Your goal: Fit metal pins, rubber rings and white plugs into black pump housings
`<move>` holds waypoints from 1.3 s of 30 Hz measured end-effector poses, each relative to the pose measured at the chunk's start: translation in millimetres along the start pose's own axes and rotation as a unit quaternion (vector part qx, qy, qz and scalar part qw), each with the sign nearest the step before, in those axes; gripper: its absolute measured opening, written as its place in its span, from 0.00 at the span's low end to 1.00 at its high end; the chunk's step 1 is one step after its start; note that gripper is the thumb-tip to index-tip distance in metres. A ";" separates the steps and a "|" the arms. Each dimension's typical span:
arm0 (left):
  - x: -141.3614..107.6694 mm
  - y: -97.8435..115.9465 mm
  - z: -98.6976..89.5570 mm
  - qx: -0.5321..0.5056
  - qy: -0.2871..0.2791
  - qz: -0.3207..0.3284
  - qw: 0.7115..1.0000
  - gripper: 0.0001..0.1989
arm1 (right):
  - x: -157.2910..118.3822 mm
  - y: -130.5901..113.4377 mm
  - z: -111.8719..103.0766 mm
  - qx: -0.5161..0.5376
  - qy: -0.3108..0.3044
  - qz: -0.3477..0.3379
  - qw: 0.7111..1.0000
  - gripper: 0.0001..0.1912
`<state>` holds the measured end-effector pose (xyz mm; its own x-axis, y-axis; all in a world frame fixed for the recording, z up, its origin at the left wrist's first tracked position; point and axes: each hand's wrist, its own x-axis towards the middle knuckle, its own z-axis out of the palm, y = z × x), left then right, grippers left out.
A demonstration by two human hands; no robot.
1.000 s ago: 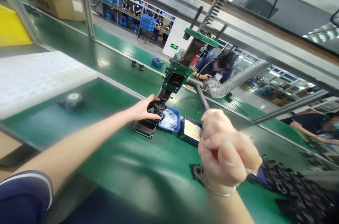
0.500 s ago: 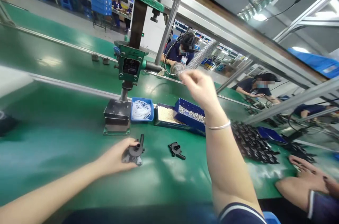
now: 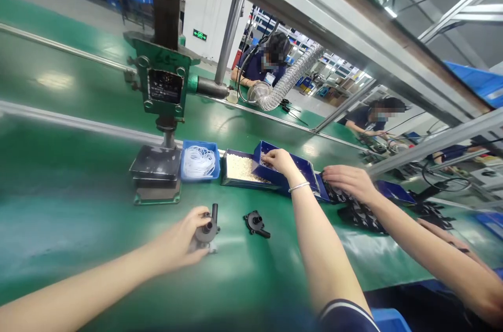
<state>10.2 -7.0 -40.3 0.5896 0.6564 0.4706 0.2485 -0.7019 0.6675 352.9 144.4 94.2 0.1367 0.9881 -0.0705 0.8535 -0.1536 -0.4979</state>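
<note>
My left hand [image 3: 192,235] grips a black pump-like housing [image 3: 207,230] with a grey lower part, its spout pointing up, over the green bench. My right hand [image 3: 278,160] dips its closed fingertips into a dark blue bin [image 3: 302,167] of small metal pieces; what they hold, if anything, is hidden. Between my arms a second black housing [image 3: 256,222] lies on the bench. Left of the blue bin stand a box of cream-coloured pellets [image 3: 239,168] and a light blue tray of clear rings [image 3: 200,162].
A green press [image 3: 165,80] rises behind a black block [image 3: 155,164] at the left. On the right, a neighbour's hand [image 3: 349,181] reaches over piled black parts [image 3: 363,217]. Two people sit across the bench. A metal frame crosses overhead.
My right hand has come down from above the bench into the blue bin. A neighbour's arm now stretches over the black parts. The view has shifted, and my left hand still holds its housing.
</note>
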 end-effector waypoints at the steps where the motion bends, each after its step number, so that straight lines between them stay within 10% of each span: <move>1: 0.4 0.0 0.7 0.000 -0.003 0.002 1.000 0.25 | -0.6 2.4 -0.3 0.021 -0.002 0.003 1.000 0.08; 10: 0.1 2.8 4.3 0.026 0.013 0.007 1.000 0.27 | 4.6 17.4 0.7 0.208 0.053 0.010 0.977 0.15; 16: 5.0 6.4 -4.0 0.018 -0.012 0.018 1.000 0.29 | -30.3 -14.5 -9.0 0.329 0.095 -0.042 0.939 0.23; 21: 8.3 10.5 -16.7 0.018 -0.002 0.019 1.000 0.34 | -94.7 -65.2 9.9 0.442 0.033 -0.092 0.891 0.15; 27: 37.5 32.4 -48.0 0.089 0.164 0.081 0.979 0.22 | -159.5 -105.9 67.0 0.547 -0.099 -0.043 0.830 0.10; 31: 52.5 43.0 -64.6 0.109 0.160 0.078 0.978 0.07 | -180.5 -116.5 89.1 0.591 -0.167 0.002 0.789 0.13; 39: 50.7 56.0 -80.1 0.076 0.140 0.102 0.982 0.08 | -190.1 -117.5 94.9 0.608 -0.170 0.019 0.775 0.13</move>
<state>-7.6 9.1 67.2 0.4103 0.5324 0.7404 0.2706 -0.8464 0.4587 178.9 -24.6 84.1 -0.1673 0.9596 -0.2264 -0.2811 -0.2666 -0.9219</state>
